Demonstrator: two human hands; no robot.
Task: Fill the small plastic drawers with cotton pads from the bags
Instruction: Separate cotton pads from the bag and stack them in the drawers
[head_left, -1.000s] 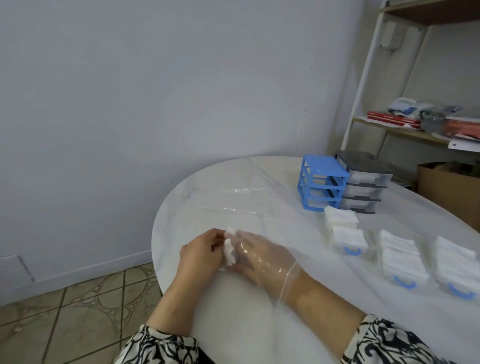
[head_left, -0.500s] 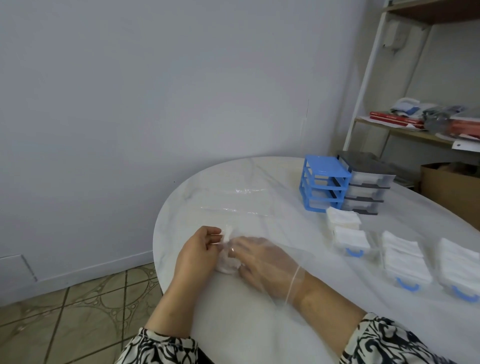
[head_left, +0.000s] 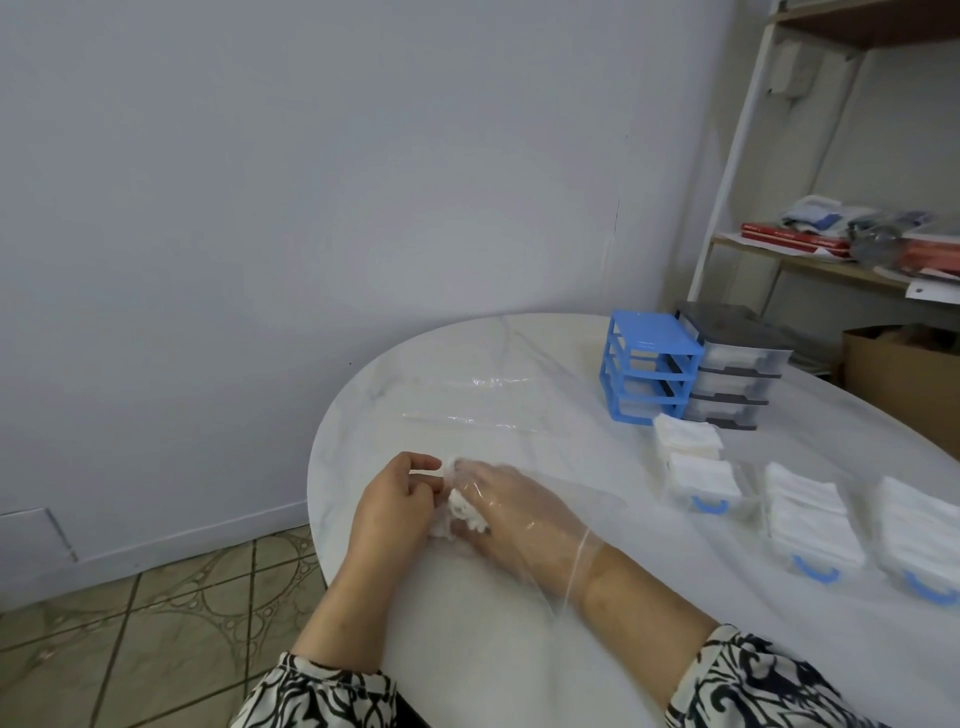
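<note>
Both hands meet over a crumpled white wad at the near-left edge of the table; I can read no writing on anything.

My left hand (head_left: 392, 506) curls its fingers onto the cotton pads (head_left: 464, 512), while my right hand (head_left: 511, 512), inside a clear plastic bag (head_left: 550, 545), closes round the same wad. Three drawers (head_left: 704, 486) with blue handles sit out on the right, heaped with white pads, and a loose stack of pads (head_left: 685, 434) lies just behind them. The blue drawer frame (head_left: 647, 366) stands empty beside a grey drawer unit (head_left: 737, 366). The round table (head_left: 519, 649) is white marble-look, against a pale wall; patterned floor tiles (head_left: 156, 623) left, a shelf unit (head_left: 831, 260) and cardboard box (head_left: 904, 379) right.
</note>
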